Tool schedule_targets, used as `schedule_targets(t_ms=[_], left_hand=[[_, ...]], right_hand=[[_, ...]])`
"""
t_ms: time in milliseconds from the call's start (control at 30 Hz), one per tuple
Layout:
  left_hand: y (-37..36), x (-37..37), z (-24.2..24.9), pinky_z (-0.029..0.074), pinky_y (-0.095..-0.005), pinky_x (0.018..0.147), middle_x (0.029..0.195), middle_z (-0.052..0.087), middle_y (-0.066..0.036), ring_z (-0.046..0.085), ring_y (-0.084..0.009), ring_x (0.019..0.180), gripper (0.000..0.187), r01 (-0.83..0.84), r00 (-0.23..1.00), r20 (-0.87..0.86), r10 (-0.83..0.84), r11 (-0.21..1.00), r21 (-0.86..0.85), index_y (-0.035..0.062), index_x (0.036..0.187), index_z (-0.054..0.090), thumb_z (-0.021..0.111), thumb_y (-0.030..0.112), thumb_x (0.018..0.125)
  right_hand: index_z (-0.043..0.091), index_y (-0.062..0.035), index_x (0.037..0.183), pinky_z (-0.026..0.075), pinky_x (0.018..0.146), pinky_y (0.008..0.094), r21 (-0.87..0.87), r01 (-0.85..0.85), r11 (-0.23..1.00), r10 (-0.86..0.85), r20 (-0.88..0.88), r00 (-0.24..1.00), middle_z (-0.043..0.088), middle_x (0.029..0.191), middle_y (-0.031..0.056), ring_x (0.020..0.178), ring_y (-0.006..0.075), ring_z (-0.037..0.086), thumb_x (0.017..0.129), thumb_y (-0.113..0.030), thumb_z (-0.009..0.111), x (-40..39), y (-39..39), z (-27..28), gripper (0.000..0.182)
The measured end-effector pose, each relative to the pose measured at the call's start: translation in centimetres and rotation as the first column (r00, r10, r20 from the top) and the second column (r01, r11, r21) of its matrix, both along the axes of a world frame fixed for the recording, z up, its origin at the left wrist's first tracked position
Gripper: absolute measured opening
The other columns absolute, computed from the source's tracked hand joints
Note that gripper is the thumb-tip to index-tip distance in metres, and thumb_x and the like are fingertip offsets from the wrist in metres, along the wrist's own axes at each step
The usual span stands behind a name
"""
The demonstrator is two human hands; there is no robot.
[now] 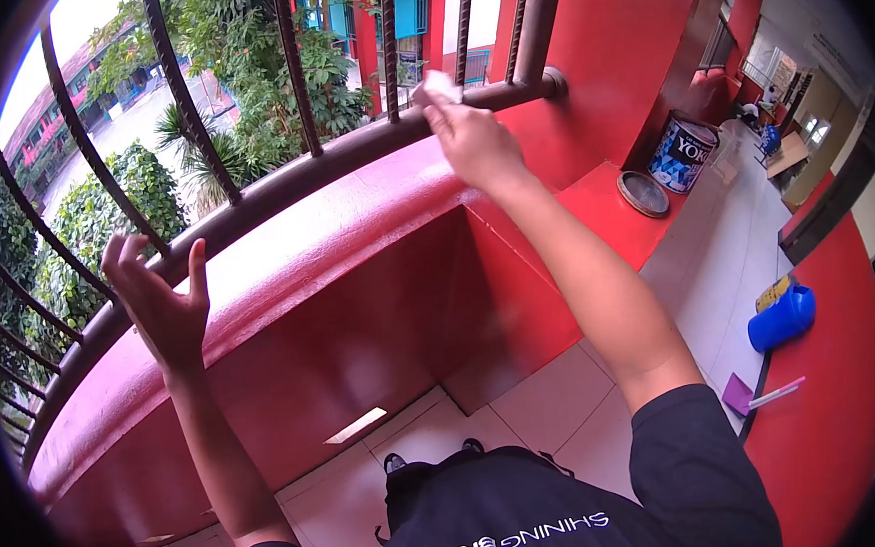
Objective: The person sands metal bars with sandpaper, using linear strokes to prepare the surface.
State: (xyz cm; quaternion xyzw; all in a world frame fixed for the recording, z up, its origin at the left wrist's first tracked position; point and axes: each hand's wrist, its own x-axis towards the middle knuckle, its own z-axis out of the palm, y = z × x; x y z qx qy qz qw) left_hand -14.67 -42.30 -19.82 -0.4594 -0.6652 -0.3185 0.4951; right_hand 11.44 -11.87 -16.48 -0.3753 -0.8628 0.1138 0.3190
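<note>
Here, a small white cloth (441, 86) is pinched in the closed fingers (440, 119) of the right hand (475, 143) and pressed against the brown railing bar (350, 148), just above the red ledge (335, 230). The left hand (159, 306) is held open, fingers spread and empty, beside the lower rail, apart from the cloth.

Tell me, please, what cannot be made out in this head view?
- Small white cloth or paper: mostly hidden by the right hand; material unclear.
- Blue-and-white paint tin: lettering cut off by its curve.
- Far corridor figures: too small.
- Left hand: open, holds nothing.
</note>
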Motion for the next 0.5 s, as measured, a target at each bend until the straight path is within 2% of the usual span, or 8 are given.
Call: schedule_targets(t_ms=[67, 133, 200, 267, 333, 400, 433, 500], left_hand=[[-2.2, -1.1, -0.2, 0.041, -0.0504, 0.109, 0.134, 0.05, -0.02, 0.05, -0.0372, 0.129, 0.057, -0.163, 0.986, 0.052, 0.16, 0.986, 0.043, 0.0044, 0.129, 0.053, 0.083, 0.032, 0.089], [-5.1, -2.6, -0.5, 0.04, -0.0509, 0.111, 0.135, 0.049, -0.019, 0.048, -0.0368, 0.132, 0.058, -0.264, 0.964, -0.017, 0.267, 0.959, 0.098, 0.0046, 0.129, 0.054, 0.084, 0.033, 0.089], [-8.0, -4.8, -1.7, 0.035, -0.0542, 0.116, 0.145, 0.043, -0.021, 0.042, -0.0388, 0.139, 0.066, -0.357, 0.933, 0.014, 0.36, 0.92, 0.16, 0.0045, 0.137, 0.052, 0.083, 0.04, 0.09], [-10.5, -6.2, -2.3, 0.031, -0.0548, 0.12, 0.153, 0.036, -0.024, 0.035, -0.0409, 0.145, 0.071, -0.407, 0.904, 0.201, 0.378, 0.904, 0.13, 0.0044, 0.143, 0.048, 0.08, 0.044, 0.092], [-12.8, -7.3, -2.8, 0.028, -0.0567, 0.123, 0.16, 0.03, -0.023, 0.028, -0.0412, 0.151, 0.076, -0.422, 0.881, 0.26, 0.396, 0.905, 0.051, 0.0038, 0.148, 0.044, 0.075, 0.048, 0.095], [-14.6, -8.0, -2.8, 0.024, -0.0597, 0.124, 0.16, 0.039, -0.017, 0.03, -0.0373, 0.153, 0.07, -0.343, 0.918, 0.184, 0.351, 0.936, -0.075, 0.0111, 0.152, 0.045, 0.072, 0.044, 0.097], [-15.1, -8.2, -3.0, 0.022, -0.0589, 0.125, 0.158, 0.043, -0.017, 0.031, -0.0373, 0.152, 0.066, -0.41, 0.888, 0.153, 0.435, 0.896, -0.168, 0.0144, 0.153, 0.046, 0.069, 0.044, 0.098], [-15.7, -8.3, -3.1, 0.015, -0.0576, 0.126, 0.155, 0.048, -0.018, 0.032, -0.0381, 0.151, 0.059, -0.469, 0.848, 0.108, 0.519, 0.829, -0.304, 0.0206, 0.155, 0.048, 0.059, 0.048, 0.103]], right_hand=[[0.066, -0.0121, 0.138, 0.055, 0.095, 0.0514, -0.149, 0.075, 0.986, -0.077, -0.01, 0.997, 0.07, 0.123, 0.0236, 0.11, 0.0435, 0.068, 0.11, -0.044, 0.045, -0.3, 0.9, -0.5, 0.047], [0.067, -0.012, 0.136, 0.056, 0.092, 0.0543, 0.2, -0.006, 0.98, 0.05, -0.215, 0.975, 0.072, 0.114, 0.0251, 0.105, 0.0448, 0.069, 0.11, -0.047, 0.043, -1.5, -0.9, -2.6, 0.05], [0.066, -0.0132, 0.137, 0.056, 0.091, 0.0559, 0.251, -0.075, 0.965, 0.127, -0.195, 0.973, 0.073, 0.109, 0.0265, 0.103, 0.0451, 0.07, 0.109, -0.048, 0.043, -2.2, -1.2, -3.0, 0.05], [0.066, -0.0099, 0.136, 0.055, 0.091, 0.0554, 0.023, 0.155, 0.988, -0.152, -0.08, 0.985, 0.072, 0.112, 0.0273, 0.103, 0.0453, 0.07, 0.11, -0.044, 0.045, -1.4, -2.7, -0.5, 0.048], [0.066, -0.007, 0.136, 0.055, 0.089, 0.0559, 0.035, 0.189, 0.981, -0.181, -0.163, 0.97, 0.072, 0.108, 0.0277, 0.101, 0.0461, 0.07, 0.11, -0.041, 0.046, -2.6, -3.6, -2.0, 0.047], [0.065, -0.0012, 0.135, 0.055, 0.083, 0.0568, 0.079, 0.224, 0.971, -0.187, -0.325, 0.927, 0.072, 0.101, 0.0284, 0.096, 0.0477, 0.069, 0.11, -0.036, 0.047, -4.4, -4.5, -4.1, 0.046], [0.064, -0.0002, 0.136, 0.055, 0.078, 0.0564, 0.296, 0.151, 0.943, 0.002, -0.46, 0.888, 0.07, 0.092, 0.03, 0.092, 0.0484, 0.069, 0.111, -0.032, 0.049, -5.6, -5.9, -5.8, 0.044], [0.069, 0.0031, 0.117, 0.052, 0.071, 0.0554, 0.173, 0.151, 0.973, -0.055, -0.465, 0.884, 0.069, 0.087, 0.0302, 0.084, 0.0489, 0.068, 0.111, -0.029, 0.05, -6.0, -7.8, -6.2, 0.038]])
